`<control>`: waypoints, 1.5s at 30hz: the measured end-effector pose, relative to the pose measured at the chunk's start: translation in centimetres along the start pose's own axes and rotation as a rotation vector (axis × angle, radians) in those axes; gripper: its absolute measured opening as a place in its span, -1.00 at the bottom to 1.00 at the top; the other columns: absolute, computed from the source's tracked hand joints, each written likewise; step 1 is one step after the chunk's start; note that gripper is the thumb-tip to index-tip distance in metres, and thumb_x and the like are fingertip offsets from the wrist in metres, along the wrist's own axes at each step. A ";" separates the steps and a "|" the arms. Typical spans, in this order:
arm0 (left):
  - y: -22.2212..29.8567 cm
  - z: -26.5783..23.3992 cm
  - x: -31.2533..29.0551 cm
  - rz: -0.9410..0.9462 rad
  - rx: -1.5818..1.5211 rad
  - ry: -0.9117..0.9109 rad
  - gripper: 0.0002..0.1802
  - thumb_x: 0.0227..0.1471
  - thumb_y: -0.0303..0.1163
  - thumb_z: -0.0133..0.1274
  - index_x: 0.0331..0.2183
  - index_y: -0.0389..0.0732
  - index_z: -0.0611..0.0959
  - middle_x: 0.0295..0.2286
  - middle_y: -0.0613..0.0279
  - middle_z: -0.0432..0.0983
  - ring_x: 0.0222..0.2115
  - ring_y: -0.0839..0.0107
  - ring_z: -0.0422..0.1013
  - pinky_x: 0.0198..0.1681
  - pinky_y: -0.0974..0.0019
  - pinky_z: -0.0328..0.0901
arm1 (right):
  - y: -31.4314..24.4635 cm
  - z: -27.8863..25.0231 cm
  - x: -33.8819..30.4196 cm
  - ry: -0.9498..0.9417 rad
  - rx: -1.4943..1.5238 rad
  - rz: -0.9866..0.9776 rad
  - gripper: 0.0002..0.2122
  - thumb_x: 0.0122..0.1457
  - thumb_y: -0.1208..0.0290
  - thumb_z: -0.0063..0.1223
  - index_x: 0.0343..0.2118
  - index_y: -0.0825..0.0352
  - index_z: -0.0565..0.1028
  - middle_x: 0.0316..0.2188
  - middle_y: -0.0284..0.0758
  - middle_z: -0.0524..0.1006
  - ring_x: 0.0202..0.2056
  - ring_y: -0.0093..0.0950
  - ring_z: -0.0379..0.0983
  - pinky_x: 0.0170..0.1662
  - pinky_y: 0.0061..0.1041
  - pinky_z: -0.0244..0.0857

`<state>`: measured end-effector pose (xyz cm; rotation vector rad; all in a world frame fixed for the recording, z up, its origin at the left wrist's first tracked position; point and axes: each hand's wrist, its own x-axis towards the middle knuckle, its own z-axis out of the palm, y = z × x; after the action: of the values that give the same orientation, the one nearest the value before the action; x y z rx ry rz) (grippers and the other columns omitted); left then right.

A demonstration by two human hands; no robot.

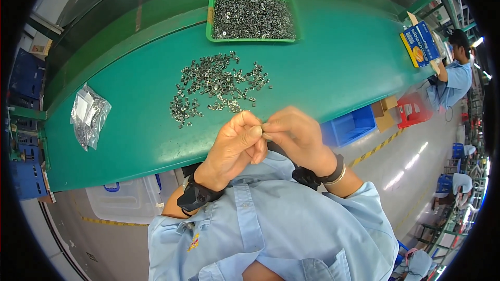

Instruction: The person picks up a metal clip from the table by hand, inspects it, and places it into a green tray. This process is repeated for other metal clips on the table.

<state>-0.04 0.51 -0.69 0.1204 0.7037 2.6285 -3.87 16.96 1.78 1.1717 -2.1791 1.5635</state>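
Observation:
My left hand (238, 143) and my right hand (294, 131) meet at the near edge of the green table, fingertips pinched together. Whatever sits between them is too small and too covered to make out. Just beyond them lies a loose, spread-out pile of small shiny metal parts (213, 80). Behind the pile stands a green tray (210, 34), filled with many more small metal parts (253, 16). Each wrist wears a black band.
A clear plastic bag (89, 117) of parts lies at the table's left. A blue and yellow box (420, 44) stands at the far right, beside a seated person (453, 80). A blue bin (351, 127), a red stool (414, 109) and a clear lidded box (122, 203) are below table level.

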 end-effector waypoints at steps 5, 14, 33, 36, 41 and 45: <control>0.5 0.5 -0.1 0.013 0.271 0.167 -0.88 0.12 -0.36 -0.05 -0.38 -0.19 0.42 -0.62 0.24 0.44 -0.69 0.47 0.31 -0.63 0.42 0.18 | 0.5 -0.7 0.4 -0.067 -0.175 -0.069 -0.81 -0.11 0.64 0.17 -0.38 0.32 0.46 -0.46 -0.29 0.49 -0.45 -0.39 0.43 -0.43 -0.50 0.30; 0.2 0.8 -0.6 -0.026 -0.012 0.060 -0.83 0.15 -0.29 -0.09 -0.38 -0.18 0.40 -0.64 0.22 0.42 -0.69 0.46 0.30 -0.62 0.40 0.18 | -0.1 0.2 0.2 0.018 0.004 -0.050 -0.85 -0.08 0.63 0.13 -0.42 0.35 0.43 -0.49 -0.30 0.48 -0.46 -0.40 0.45 -0.49 -0.50 0.31; 1.0 1.1 -0.5 0.023 0.272 0.213 -0.84 0.18 -0.33 -0.16 -0.28 -0.22 0.40 -0.53 0.18 0.44 -0.65 0.46 0.35 -0.62 0.44 0.24 | 1.2 -1.4 2.5 -0.143 -0.084 -0.033 -0.88 -0.05 0.61 0.14 -0.43 0.36 0.45 -0.50 -0.31 0.47 -0.47 -0.41 0.43 -0.42 -0.53 0.31; 1.1 -0.3 -0.2 0.065 0.189 0.158 -0.81 0.18 -0.32 -0.17 -0.23 -0.22 0.38 -0.49 0.18 0.43 -0.61 0.48 0.35 -0.58 0.44 0.25 | 3.4 -3.2 5.7 -0.122 -0.171 0.103 -0.92 0.02 0.53 0.11 -0.41 0.37 0.46 -0.45 -0.34 0.49 -0.42 -0.51 0.44 -0.32 -0.55 0.33; 1.4 -0.8 0.0 0.074 0.085 0.121 -0.80 0.19 -0.34 -0.19 -0.19 -0.23 0.38 -0.47 0.18 0.43 -0.59 0.47 0.35 -0.55 0.41 0.26 | 7.5 -4.4 13.3 0.042 -0.173 0.278 -0.88 0.09 0.45 0.06 -0.35 0.38 0.48 -0.38 -0.37 0.50 -0.36 -0.61 0.42 -0.25 -0.55 0.33; 1.8 -0.9 -0.2 0.036 0.040 0.101 -0.81 0.19 -0.35 -0.18 -0.19 -0.23 0.38 -0.48 0.17 0.43 -0.60 0.44 0.35 -0.54 0.38 0.27 | 9.0 -4.4 12.8 -0.046 -0.282 0.148 -0.88 0.08 0.47 0.05 -0.32 0.36 0.48 -0.40 -0.36 0.48 -0.35 -0.55 0.42 -0.25 -0.55 0.32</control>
<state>-0.70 -1.35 -0.60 0.0115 0.7957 2.6707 -19.82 15.83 4.73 0.9887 -2.4659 1.2356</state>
